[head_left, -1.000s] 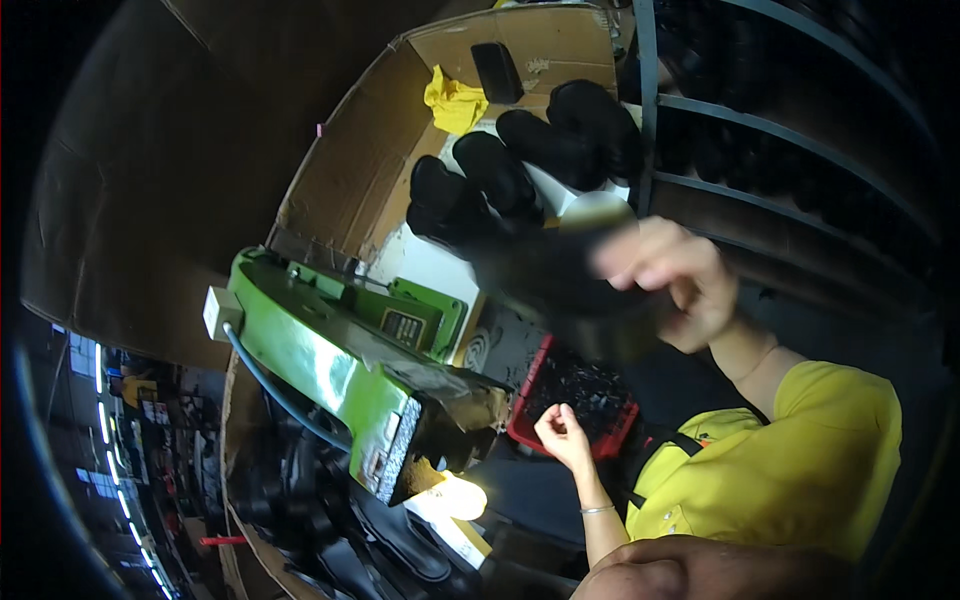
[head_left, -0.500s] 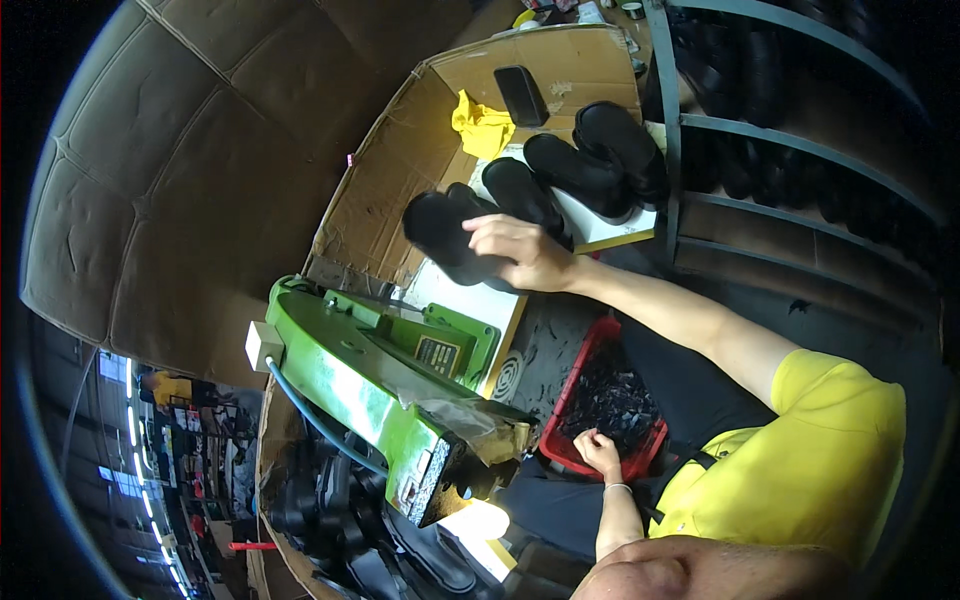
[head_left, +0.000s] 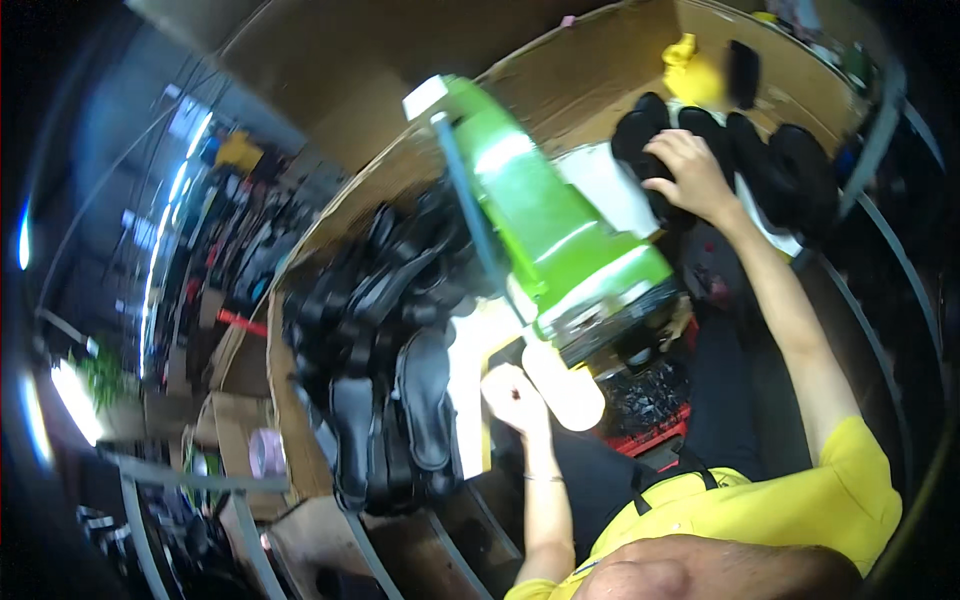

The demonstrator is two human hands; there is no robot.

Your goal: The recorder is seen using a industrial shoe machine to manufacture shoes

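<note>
My right hand is over a black shoe at the left end of a row of black shoes on a white board. Its thumb and fingers are spread apart and grip nothing. My left hand is beside a glowing lamp at the front of a green machine, just right of a heap of black shoe soles. Glare and blur hide how its fingers lie, and nothing held can be made out.
Cardboard walls surround the machine and shoes. A yellow cloth and a dark flat object lie behind the row. Below the machine a red basket holds black scraps. Metal rails stand at right.
The view has swung left. My right hand has loosened from the shoe it held, which now stands beside the others. My left hand has moved from the red basket toward the heap of soles.
</note>
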